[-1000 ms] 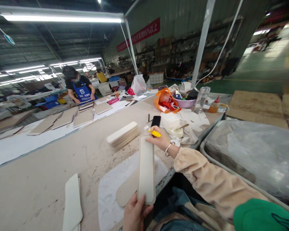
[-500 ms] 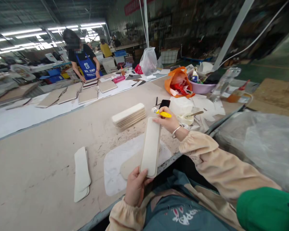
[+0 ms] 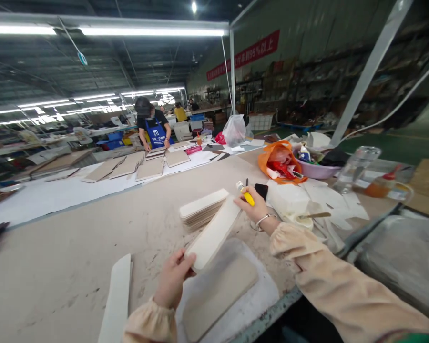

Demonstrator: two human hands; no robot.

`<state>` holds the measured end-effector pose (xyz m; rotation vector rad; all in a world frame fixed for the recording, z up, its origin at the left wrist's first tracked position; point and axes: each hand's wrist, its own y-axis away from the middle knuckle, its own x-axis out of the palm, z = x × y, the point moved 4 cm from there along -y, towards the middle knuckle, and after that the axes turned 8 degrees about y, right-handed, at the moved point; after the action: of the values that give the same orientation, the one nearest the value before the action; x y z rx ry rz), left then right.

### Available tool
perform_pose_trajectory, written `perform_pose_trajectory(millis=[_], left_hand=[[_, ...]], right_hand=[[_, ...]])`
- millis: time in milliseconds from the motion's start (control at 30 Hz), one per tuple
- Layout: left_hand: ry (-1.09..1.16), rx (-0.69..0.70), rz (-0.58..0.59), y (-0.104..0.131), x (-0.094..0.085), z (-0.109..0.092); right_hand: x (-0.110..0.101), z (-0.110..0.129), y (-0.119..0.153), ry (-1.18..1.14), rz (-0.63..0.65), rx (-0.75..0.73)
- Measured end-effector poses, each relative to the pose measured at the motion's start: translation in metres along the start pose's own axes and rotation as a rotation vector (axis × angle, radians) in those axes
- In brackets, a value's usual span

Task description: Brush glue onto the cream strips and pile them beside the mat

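Observation:
A long cream strip with rounded ends (image 3: 214, 233) is held in the air, slanting up to the right. My left hand (image 3: 173, 278) pinches its near end. At its far end, my right hand (image 3: 255, 207) grips the strip and also holds a yellow-handled brush (image 3: 248, 196). Behind the strip stands a stack of similar strips (image 3: 200, 209), partly covered by it. A beige rounded piece (image 3: 219, 300) lies on a white sheet (image 3: 268, 283) below. More pale strips (image 3: 116, 297) lie to the left.
On the right are an orange bag (image 3: 279, 162), a purple basin (image 3: 318, 170), a glass jar (image 3: 357, 169), a glue bottle (image 3: 379, 186) and a white tub (image 3: 289, 200). Across the table, a person in a blue apron (image 3: 156, 133) handles flat panels.
The view has tilted up and shifted. Both hands have carried the strip left toward the stack and tilted it more, exposing the beige piece on the sheet.

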<state>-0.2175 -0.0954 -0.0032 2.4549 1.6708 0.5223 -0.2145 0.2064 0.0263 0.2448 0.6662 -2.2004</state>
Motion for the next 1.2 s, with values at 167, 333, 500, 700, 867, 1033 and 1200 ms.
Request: perform_pose_trajectory(millis=[167,333,500,700,867,1033,1200], left_hand=[[-0.223,0.175,-0.091,-0.081,-0.012,-0.06],[-0.34,0.24,-0.18,-0.148,-0.02,-0.081],[-0.557,0.261,-0.252,-0.186,-0.028,-0.078],[-0.863,0.329,-0.35,-0.192,-0.029,-0.078],[-0.973,0.357,-0.421,-0.167,-0.034,-0.073],[-0.984,0.638,-0.347,-0.079,-0.053,-0.034],[-0.951,0.559,-0.013,0.036,-0.066,0.053]], right_hand=[[0.028,-0.009,-0.047,0.078,-0.055,-0.044],[0.054,-0.026,-0.076,0.14,-0.066,-0.026],[0.071,-0.043,-0.087,0.221,-0.07,-0.023],[0.078,-0.054,-0.094,0.365,-0.011,-0.032],[0.049,-0.045,-0.072,0.419,-0.055,-0.107],[0.001,-0.028,0.008,0.218,-0.043,-0.141],[-0.031,-0.027,0.11,-0.12,0.12,0.102]])
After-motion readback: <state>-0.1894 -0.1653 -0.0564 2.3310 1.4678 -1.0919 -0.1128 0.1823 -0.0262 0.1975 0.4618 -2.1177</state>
